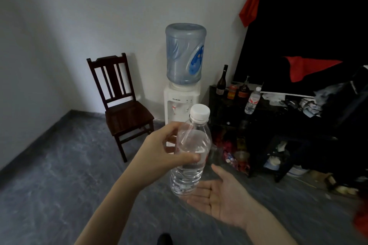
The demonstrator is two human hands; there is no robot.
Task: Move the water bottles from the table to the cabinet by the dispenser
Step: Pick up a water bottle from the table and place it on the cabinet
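My left hand [159, 151] grips a clear water bottle [191, 151] with a white cap around its middle, holding it upright in front of me. Beneath the bottle's base my right hand [223, 195] lies palm up with straight fingers; I cannot tell whether it touches the bottle. Ahead stands the white water dispenser [180, 103] with a blue jug on top. Right of it is a dark cabinet [225, 105]. A second water bottle [252, 100] with a red label stands on the cabinet's top.
A dark wooden chair [121, 105] stands left of the dispenser against the wall. A wine bottle [222, 81] and jars [238, 90] sit on the cabinet top. Black and red cloth [298, 36] covers furniture at right. Clutter lies on the floor under the cabinet.
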